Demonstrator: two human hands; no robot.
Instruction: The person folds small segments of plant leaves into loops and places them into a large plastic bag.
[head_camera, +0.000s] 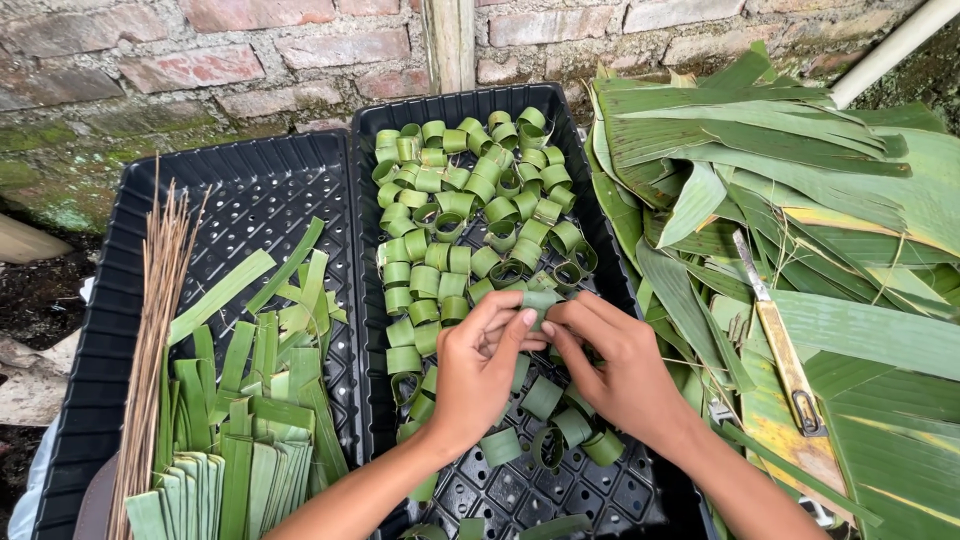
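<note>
My left hand and my right hand meet over the right black tray. Together their fingertips pinch a small green leaf strip bent into a loop. Beneath and beyond the hands the tray holds several finished green leaf rings, lying close together. A few more rings sit near my wrists at the tray's near end.
A left black tray holds cut flat leaf strips and a bundle of thin brown sticks. A pile of large green leaves lies at the right with a knife on it. A brick wall stands behind.
</note>
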